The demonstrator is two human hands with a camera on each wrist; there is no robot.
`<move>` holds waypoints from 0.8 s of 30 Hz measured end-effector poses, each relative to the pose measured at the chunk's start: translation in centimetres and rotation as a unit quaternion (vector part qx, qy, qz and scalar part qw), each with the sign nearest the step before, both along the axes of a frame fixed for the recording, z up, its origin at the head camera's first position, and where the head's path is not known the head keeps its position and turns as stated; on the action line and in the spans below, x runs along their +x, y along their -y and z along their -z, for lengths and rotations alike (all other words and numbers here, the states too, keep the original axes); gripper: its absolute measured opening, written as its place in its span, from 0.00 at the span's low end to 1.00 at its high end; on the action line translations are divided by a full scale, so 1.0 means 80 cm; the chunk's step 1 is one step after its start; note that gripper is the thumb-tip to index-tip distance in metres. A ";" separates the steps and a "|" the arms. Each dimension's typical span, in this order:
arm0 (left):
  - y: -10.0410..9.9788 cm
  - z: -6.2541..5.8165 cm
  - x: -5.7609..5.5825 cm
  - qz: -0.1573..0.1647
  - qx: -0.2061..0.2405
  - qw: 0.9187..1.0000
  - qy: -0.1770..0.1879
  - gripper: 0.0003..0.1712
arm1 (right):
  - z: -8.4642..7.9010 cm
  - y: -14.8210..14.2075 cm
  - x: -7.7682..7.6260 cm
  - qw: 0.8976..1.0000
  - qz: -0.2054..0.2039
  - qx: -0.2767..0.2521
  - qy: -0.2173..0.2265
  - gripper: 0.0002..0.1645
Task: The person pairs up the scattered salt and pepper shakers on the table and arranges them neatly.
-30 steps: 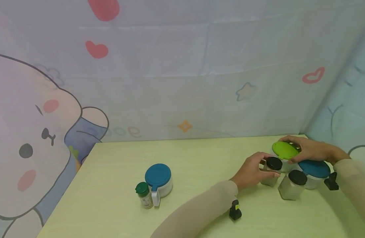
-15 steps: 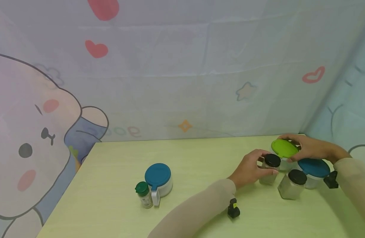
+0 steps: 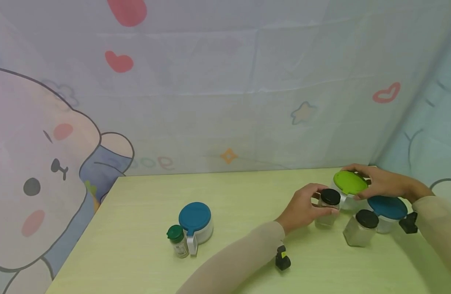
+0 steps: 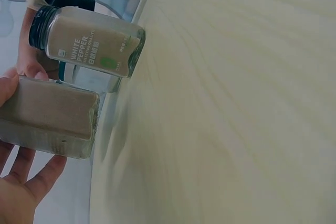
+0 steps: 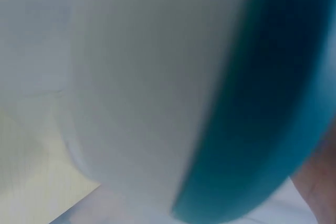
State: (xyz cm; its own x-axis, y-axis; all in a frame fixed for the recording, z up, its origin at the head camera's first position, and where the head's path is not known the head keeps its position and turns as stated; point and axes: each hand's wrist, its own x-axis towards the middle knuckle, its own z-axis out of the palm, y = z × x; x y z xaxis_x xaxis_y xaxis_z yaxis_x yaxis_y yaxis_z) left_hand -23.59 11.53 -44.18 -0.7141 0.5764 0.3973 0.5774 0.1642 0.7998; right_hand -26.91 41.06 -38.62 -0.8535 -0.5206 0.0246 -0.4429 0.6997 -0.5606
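My left hand (image 3: 300, 206) grips a square glass jar with a black lid (image 3: 329, 197) between thumb and fingers. In the left wrist view this jar (image 4: 47, 116) shows brownish powder inside; whether its base touches the table I cannot tell. My right hand (image 3: 387, 183) holds a white container with a green lid (image 3: 350, 183), thumb in front and fingers behind. To the right of the held jar stands a second black-lidded jar (image 3: 361, 229), labelled white pepper (image 4: 94, 45) in the left wrist view. A blue-lidded white container (image 3: 387, 207) sits under my right wrist and fills the right wrist view.
On the left of the table (image 3: 129, 245) stand another blue-lidded white container (image 3: 196, 220) with a handle and a small green-capped shaker bottle (image 3: 178, 241), close beside each other. A printed cloth (image 3: 196, 102) hangs behind the table's back edge.
My left hand has shifted left with the black-lidded jar. My right hand and the green-lidded container have moved slightly left and back. The other containers stay put.
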 end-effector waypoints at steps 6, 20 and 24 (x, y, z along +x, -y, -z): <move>0.013 -0.006 -0.001 -0.006 0.009 1.000 -0.010 0.30 | -0.009 0.005 0.002 1.000 0.005 0.003 0.000 0.46; 0.038 -0.016 0.006 -0.001 0.027 1.000 0.002 0.29 | -0.022 0.023 0.005 1.000 -0.012 -0.001 -0.001 0.46; 0.044 -0.018 0.009 0.007 0.035 0.999 0.005 0.29 | -0.026 0.029 0.007 1.000 -0.015 0.004 -0.012 0.45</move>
